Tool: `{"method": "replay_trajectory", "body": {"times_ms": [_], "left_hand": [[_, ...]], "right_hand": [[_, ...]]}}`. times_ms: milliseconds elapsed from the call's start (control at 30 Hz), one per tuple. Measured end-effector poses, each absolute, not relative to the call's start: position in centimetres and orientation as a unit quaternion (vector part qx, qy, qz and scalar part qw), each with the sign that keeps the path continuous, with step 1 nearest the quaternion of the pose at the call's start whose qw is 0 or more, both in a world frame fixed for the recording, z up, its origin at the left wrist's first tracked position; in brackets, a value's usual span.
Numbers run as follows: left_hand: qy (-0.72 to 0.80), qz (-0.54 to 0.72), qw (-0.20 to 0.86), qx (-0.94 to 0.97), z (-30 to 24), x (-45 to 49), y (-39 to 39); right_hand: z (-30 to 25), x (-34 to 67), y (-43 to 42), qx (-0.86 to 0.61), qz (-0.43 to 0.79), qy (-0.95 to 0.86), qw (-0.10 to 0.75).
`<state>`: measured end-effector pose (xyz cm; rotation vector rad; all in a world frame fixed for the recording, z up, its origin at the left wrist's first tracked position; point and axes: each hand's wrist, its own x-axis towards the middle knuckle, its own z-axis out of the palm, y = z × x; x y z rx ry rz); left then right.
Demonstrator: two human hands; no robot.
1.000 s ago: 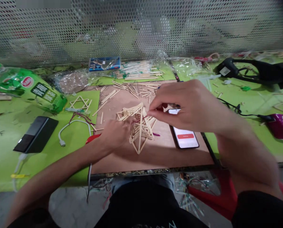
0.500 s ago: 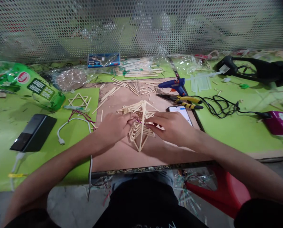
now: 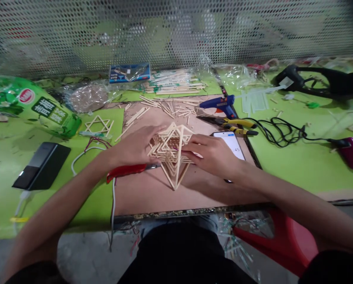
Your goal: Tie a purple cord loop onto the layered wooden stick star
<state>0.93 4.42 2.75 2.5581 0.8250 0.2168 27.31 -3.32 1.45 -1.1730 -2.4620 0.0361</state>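
Our left hand (image 3: pixel 135 146) grasps the left side of the pale, star-shaped wooden-stick frame (image 3: pixel 170 157) on the brown board (image 3: pixel 152 199), 1 long stick (image 3: pixel 179 154) running toward us; our right hand (image 3: pixel 213 152) meets its right side, pinch impossible to tell.

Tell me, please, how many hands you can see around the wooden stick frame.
2: the left hand at the left side of the wooden stick frame, and the right hand at its right side. No other hand shows.
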Motion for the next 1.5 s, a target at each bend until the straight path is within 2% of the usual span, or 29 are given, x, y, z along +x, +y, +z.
{"method": "replay_trajectory", "body": {"times_ms": [300,433,567,867,1167,1267,1367,1500], "left_hand": [[0.341,0.053,0.22,0.913,2.2,1.3,3.7],[0.322,0.038,0.255,0.911,2.9,0.7,4.1],[0.307,0.026,0.276,0.91,3.0,0.4,4.4],[0.318,0.048,0.272,0.907,2.4,0.6,3.4],[0.349,0.058,0.24,0.904,0.9,-0.3,2.8],[0.355,0.061,0.236,0.902,1.0,-0.3,2.9],[0.354,0.058,0.238,0.903,1.3,-0.1,2.7],[0.351,0.062,0.241,0.903,1.4,0.0,2.7]], "right_hand": [[0.9,28.8,-2.7,-0.382,-0.039,-0.876,0.292],[2.2,30.2,-2.8,-0.409,-0.039,-0.873,0.263],[2.5,31.2,-2.5,-0.462,0.022,-0.855,0.235],[1.6,29.6,-0.8,-0.479,0.1,-0.85,0.194],[1.6,30.2,-2.0,-0.454,0.044,-0.865,0.208],[1.2,31.9,-3.3,-0.479,0.034,-0.846,0.23],[1.4,34.2,-3.6,-0.527,0.037,-0.823,0.208],[2.2,38.3,-1.3,-0.687,-0.026,-0.704,0.179]]}}
